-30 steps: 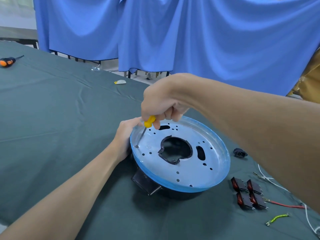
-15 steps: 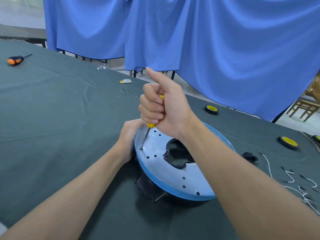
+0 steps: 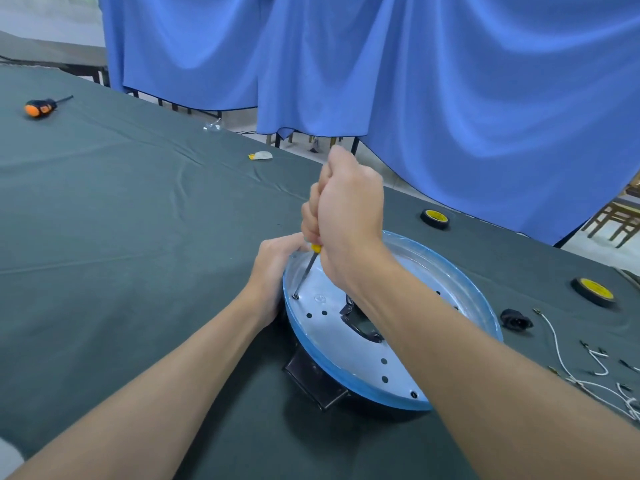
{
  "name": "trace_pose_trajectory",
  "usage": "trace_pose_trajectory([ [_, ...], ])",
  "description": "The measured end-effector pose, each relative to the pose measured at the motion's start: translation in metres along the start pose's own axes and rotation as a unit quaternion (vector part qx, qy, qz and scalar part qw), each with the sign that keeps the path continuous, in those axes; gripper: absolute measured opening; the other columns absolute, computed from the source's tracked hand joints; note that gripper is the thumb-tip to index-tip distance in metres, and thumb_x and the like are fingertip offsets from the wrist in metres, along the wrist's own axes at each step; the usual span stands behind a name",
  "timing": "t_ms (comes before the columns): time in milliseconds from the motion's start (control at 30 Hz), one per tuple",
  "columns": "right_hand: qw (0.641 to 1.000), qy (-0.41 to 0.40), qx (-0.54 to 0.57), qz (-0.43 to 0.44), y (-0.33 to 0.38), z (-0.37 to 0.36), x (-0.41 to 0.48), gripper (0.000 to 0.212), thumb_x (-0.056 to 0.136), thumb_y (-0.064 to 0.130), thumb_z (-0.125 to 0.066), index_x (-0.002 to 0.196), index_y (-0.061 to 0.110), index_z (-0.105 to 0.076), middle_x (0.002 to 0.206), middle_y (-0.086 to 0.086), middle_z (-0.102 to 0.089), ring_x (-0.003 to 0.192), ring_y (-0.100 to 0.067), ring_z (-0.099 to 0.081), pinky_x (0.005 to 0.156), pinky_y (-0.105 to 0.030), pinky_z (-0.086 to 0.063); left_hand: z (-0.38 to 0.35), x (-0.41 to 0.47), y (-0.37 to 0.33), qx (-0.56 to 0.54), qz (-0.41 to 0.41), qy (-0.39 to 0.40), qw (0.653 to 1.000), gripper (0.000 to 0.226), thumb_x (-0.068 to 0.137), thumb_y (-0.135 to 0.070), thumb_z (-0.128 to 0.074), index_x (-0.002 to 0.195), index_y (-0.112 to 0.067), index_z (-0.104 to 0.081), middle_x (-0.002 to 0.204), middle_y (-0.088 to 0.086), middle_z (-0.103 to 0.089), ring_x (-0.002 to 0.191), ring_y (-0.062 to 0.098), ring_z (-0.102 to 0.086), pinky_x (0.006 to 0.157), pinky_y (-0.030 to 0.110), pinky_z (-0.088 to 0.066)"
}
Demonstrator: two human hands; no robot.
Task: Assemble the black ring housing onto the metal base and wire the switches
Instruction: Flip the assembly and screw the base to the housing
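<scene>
— What's around?
— A blue curtain (image 3: 450,98) hangs behind a desk (image 3: 138,220) covered in dark green cloth.

— Where's the work?
— The metal base (image 3: 346,351), a round plate with a blue rim and many holes, lies near the middle of the desk on top of the black ring housing (image 3: 313,381), which shows beneath its near edge.

— And the hands?
— The right hand (image 3: 346,216) is a closed fist round a yellow-handled screwdriver (image 3: 308,268). The shaft is tilted and its tip sits in a hole near the plate's left rim. The left hand (image 3: 273,271) has its fingers curled on that same rim, just beside the shaft.

— Anything else?
— An orange screwdriver (image 3: 40,107) lies far to the left. Two tape rolls (image 3: 434,218), a small black plug (image 3: 516,320) and loose white wires (image 3: 571,368) lie to the right.
</scene>
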State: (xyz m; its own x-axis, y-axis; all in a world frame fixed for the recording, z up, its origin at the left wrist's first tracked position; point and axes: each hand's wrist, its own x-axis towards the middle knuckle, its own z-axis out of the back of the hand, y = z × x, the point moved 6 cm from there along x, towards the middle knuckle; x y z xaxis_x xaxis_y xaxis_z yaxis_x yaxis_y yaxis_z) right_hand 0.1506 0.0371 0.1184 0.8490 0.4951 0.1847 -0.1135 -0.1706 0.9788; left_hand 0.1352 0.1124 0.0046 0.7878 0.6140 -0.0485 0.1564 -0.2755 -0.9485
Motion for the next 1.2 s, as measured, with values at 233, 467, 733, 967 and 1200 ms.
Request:
trace_pose_trajectory([
  [233,0.982,-0.134,-0.114,0.071,0.008,-0.007,-0.024,0.070,0.100,0.022,-0.028,0.032,0.025,-0.044,0.028,0.008,-0.030,0.058,-0.021,-0.027,0.053,-0.028,-0.021,0.002,-0.009,-0.006,0.028,0.006,-0.028,0.999,0.034,0.054,-0.020,-0.047,0.075,-0.025,-0.020,0.064,0.001,-0.026,0.058,0.014,-0.024,0.053,0.028,-0.020],
  [467,0.993,0.026,-0.088,-0.072,0.001,-0.018,-0.013,0.040,0.093,0.036,-0.048,0.058,0.020,-0.037,0.059,0.006,-0.044,0.056,-0.015,-0.035,0.061,-0.030,-0.030,-0.002,-0.007,-0.006,-0.004,0.004,-0.006,1.000,0.032,0.060,-0.022,-0.053,0.034,-0.026,-0.034,0.040,-0.009,-0.033,0.038,0.009,-0.032,0.043,0.020,-0.027],
  [733,0.976,0.206,-0.042,-0.058,0.005,-0.024,-0.013,0.034,0.102,0.018,-0.043,0.071,0.010,-0.055,0.078,-0.006,-0.063,0.066,-0.013,-0.049,0.071,-0.027,-0.038,0.000,0.000,-0.002,-0.006,-0.010,-0.001,1.000,0.058,0.078,-0.008,-0.049,0.025,-0.023,-0.030,0.033,-0.014,-0.032,0.031,0.003,-0.033,0.039,0.017,-0.030],
  [967,0.961,0.269,-0.068,0.018,0.005,-0.027,-0.010,0.047,0.102,0.013,-0.044,0.055,0.006,-0.042,0.065,-0.022,-0.064,0.048,-0.028,-0.062,0.061,-0.043,-0.057,-0.003,0.000,-0.003,-0.023,-0.023,0.040,0.999,0.051,0.080,-0.012,-0.049,0.032,-0.028,-0.050,0.040,-0.013,-0.046,0.038,0.002,-0.048,0.041,0.018,-0.039],
  [1200,0.984,0.173,0.047,-0.017,-0.006,-0.017,0.004,0.052,0.097,0.023,-0.046,0.051,0.014,-0.026,0.042,-0.002,-0.025,0.042,-0.014,-0.012,0.046,-0.024,-0.009,0.001,0.000,-0.004,0.016,-0.021,0.011,1.000,0.047,0.069,-0.010,-0.050,0.030,-0.027,-0.030,0.035,-0.013,-0.031,0.033,0.005,-0.029,0.037,0.017,-0.028],
])
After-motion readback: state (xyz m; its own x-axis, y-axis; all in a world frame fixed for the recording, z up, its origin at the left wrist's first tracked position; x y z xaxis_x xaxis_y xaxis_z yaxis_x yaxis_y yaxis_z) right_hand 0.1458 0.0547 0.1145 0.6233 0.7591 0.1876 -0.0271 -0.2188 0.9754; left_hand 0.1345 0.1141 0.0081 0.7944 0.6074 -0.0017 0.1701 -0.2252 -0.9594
